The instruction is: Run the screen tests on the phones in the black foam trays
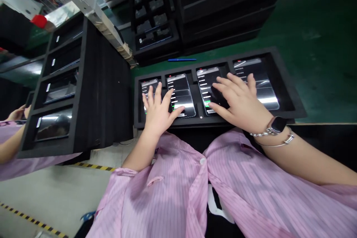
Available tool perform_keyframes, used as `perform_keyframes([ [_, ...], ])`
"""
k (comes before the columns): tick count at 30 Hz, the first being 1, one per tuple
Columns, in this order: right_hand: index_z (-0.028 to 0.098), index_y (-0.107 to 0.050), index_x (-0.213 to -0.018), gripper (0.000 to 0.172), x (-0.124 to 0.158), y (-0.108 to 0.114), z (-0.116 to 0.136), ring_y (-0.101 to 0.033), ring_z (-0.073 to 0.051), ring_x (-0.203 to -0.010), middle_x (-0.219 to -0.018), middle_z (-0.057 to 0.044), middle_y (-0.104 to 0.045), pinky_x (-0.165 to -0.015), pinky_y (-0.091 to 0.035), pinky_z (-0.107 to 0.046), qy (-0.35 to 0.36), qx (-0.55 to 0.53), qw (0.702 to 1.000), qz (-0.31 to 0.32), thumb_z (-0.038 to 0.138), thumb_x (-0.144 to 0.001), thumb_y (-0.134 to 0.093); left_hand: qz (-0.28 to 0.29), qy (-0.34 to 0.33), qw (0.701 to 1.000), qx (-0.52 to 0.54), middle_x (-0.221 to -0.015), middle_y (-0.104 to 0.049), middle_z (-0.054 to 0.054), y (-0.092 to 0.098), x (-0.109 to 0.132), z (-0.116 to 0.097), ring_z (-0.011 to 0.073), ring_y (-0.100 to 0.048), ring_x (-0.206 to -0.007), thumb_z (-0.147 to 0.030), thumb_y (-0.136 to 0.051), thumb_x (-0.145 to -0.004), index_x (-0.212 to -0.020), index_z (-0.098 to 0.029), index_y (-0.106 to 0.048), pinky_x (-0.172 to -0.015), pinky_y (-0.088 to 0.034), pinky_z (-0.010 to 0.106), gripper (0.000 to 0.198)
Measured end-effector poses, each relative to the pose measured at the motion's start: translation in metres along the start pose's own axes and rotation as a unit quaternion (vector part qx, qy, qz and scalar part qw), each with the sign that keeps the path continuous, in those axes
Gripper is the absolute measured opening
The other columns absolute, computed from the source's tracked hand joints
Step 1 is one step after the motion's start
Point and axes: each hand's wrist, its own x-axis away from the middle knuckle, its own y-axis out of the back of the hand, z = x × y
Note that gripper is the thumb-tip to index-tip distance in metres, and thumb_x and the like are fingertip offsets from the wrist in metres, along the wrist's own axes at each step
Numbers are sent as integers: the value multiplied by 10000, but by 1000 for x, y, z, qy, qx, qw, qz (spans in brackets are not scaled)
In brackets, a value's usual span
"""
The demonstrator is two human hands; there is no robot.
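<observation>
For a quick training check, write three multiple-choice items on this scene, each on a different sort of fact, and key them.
1. Where does the blue pen lie relative to the black foam tray?
A) Beyond it
B) Under a hand
C) On a sleeve

2. How many smartphones lie in that tray?
A) Two
B) Three
C) Four

3. What state are their screens in?
A) Black and unlit
B) Lit with text
C) Hidden by a lid

1: A, it lies on the green surface past the tray's far edge.
2: C, one sits in each of four compartments.
3: B, rows of text glow on them.
</observation>
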Motion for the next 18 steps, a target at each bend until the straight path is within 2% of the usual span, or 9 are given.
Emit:
perform_keyframes([
  [3,167,-447,-1542,584,0,-1,0,-391,-399,-1502,-1568,-173,-494,-1234,-214,-738,32,-9,999,15,505,-1067,-451,-20,3,1000,2,-1691,-357,148,-3,4,0,468,-212,-1586,-688,-667,-908,-1454,-258,-605,-1269,-137,731,697],
  [6,144,-437,-1553,615,0,-3,1,-384,-396,-1508,-1591,-192,-460,-1242,-261,-688,35,-4,999,12,509,-1060,-467,-25,-4,1000,4,-1682,-375,135,-4,5,1,459,-217,-1585,-667,-668,-918,-1434,-282,-625,-1270,-143,726,645],
  [12,95,-536,-1461,595,-5,-6,2,-441,-371,-1466,-1486,-185,-568,-1276,-266,-613,34,17,999,34,531,-1073,-421,-15,0,1000,26,-1683,-360,161,-8,-4,4,495,-197,-1580,-659,-658,-925,-1389,-252,-649,-1239,-153,769,617],
  [15,117,-550,-1444,598,-2,1,-6,-431,-364,-1476,-1490,-174,-566,-1277,-248,-623,16,20,1000,18,560,-1067,-411,-62,-18,995,77,-1684,-353,171,-2,0,15,457,-209,-1586,-658,-630,-939,-1463,-236,-566,-1253,-202,717,676],
  [18,131,-568,-1418,600,12,19,-24,-460,-378,-1454,-1455,-181,-597,-1259,-231,-667,-14,43,999,5,574,-1059,-380,-130,-6,987,89,-1671,-374,168,12,14,38,404,-226,-1593,-619,-613,-963,-1500,-239,-515,-1277,-215,651,664],
])
